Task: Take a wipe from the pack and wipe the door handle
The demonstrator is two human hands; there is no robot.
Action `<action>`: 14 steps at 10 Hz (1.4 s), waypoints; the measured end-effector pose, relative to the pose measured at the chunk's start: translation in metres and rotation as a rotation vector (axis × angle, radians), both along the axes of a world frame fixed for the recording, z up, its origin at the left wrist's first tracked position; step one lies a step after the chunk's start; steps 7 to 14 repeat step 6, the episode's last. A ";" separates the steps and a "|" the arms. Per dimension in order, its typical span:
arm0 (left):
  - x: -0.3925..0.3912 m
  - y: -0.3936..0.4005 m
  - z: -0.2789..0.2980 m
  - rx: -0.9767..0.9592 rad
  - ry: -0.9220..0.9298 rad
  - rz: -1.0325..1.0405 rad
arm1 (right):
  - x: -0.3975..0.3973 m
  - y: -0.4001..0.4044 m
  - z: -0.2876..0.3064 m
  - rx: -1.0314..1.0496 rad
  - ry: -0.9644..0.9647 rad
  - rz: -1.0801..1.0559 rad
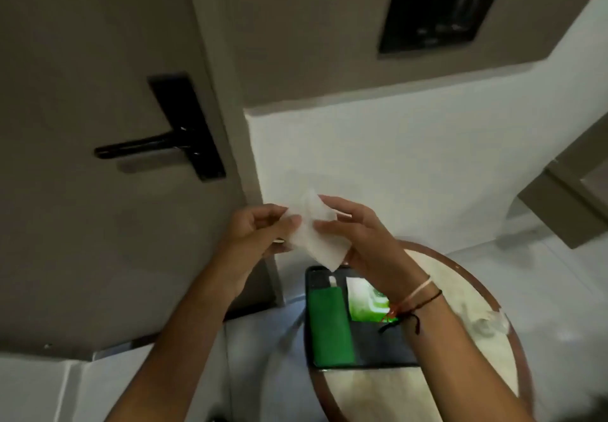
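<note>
Your left hand (260, 227) and right hand (355, 234) meet at the centre of the frame, fingers pinching a white wipe (312, 237) from either side so it hangs crumpled between them. Below, at lower centre, a dark tray (381, 346) on a round table (493, 306) holds what looks like the green wipe pack (365, 303), though blur hides its opening. The black door handle (141, 145) sits in the left of the frame, well apart from the wipe.
</note>
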State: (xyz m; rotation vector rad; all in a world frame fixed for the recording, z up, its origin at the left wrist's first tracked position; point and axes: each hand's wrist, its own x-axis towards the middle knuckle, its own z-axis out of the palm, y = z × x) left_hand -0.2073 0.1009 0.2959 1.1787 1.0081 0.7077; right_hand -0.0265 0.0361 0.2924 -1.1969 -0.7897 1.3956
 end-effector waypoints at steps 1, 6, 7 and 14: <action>0.073 -0.045 -0.070 -0.184 -0.009 0.081 | 0.083 -0.038 -0.064 -0.164 -0.122 -0.164; 0.191 -0.146 -0.379 -0.319 0.832 -0.233 | 0.190 -0.121 -0.371 -0.860 -0.559 -0.063; 0.191 -0.146 -0.379 -0.319 0.832 -0.233 | 0.190 -0.121 -0.371 -0.860 -0.559 -0.063; 0.191 -0.146 -0.379 -0.319 0.832 -0.233 | 0.190 -0.121 -0.371 -0.860 -0.559 -0.063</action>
